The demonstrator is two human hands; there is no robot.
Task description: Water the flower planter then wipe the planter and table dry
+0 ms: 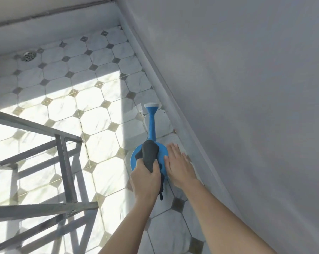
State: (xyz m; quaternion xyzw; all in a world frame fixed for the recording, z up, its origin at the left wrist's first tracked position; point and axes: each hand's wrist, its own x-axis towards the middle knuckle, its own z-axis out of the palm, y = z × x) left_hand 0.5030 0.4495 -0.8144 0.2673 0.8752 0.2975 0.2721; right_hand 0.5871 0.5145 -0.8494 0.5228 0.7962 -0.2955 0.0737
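While the left hand (145,176) is gripping the dark cloth (149,153) bunched on top of the blue watering can (152,123), the right hand (179,166) is lying flat, fingers straight, at the can's right side; whether it is touching is unclear. The can is standing on the tiled floor (92,110) beside the wall. The cloth is probably being collected, so lifting it straight up while steadying the can should prevent tipping. No planter is showing.

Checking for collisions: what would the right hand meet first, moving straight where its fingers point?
The right hand would probably meet bare floor tile between the watering can's spout and the skirting; depth is unclear.
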